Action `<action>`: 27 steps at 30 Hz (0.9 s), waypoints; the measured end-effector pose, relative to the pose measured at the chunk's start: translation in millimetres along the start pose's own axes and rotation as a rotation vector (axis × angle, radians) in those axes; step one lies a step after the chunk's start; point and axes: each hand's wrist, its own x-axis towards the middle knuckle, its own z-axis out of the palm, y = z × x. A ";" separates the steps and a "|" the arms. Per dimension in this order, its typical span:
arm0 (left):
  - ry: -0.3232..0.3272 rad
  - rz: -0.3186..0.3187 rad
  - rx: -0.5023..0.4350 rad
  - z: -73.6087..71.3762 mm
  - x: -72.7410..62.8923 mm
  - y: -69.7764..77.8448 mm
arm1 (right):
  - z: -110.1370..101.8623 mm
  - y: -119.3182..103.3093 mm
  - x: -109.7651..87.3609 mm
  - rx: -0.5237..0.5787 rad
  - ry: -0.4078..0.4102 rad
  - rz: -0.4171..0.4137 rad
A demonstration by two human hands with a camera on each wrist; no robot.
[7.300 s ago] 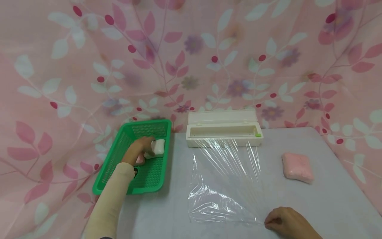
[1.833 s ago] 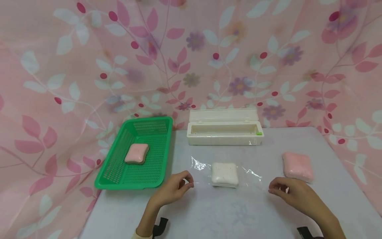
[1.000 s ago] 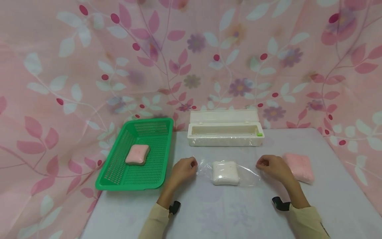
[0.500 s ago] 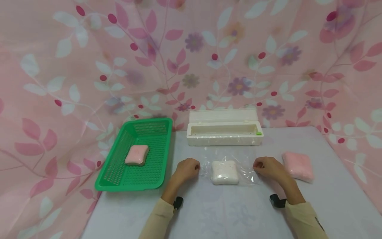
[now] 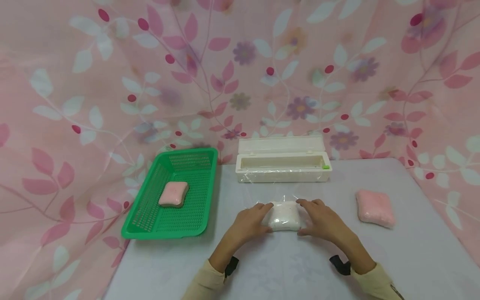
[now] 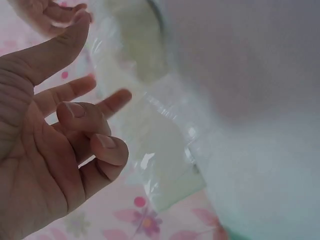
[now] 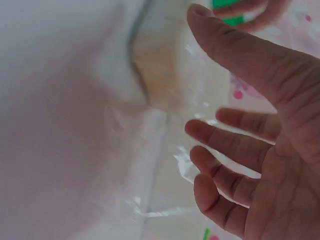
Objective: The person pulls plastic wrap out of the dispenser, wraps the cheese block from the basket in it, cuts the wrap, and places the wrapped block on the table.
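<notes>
A white, pillow-shaped bar of soap (image 5: 284, 216) lies on the table under clear cling film, which shines on its top. My left hand (image 5: 249, 225) is at its left side, thumb near the front corner and fingertips near the back corner. At the right side, my right hand (image 5: 323, 221) mirrors this. The left wrist view shows the left hand's fingers (image 6: 112, 150) loosely bent, and the right wrist view shows the right thumb (image 7: 235, 47) apart from its relaxed fingers. Neither palm holds anything.
Behind the soap stands a white cling film dispenser box (image 5: 283, 176), lid up, with a green slider (image 5: 326, 167). A green basket (image 5: 204, 208) on the left holds a pink bar (image 5: 173, 194). Another pink bar (image 5: 375, 208), looking wrapped, lies at right.
Earlier, the white bar was taken from the basket and set on the film. The film's near edge was folded back over it. Both hands have since left the film edges and moved inward beside the bar.
</notes>
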 end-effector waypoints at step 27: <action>0.199 -0.255 -0.191 4.8 73.6 -25.3 | 10.5 15.9 61.9 0.092 0.038 0.224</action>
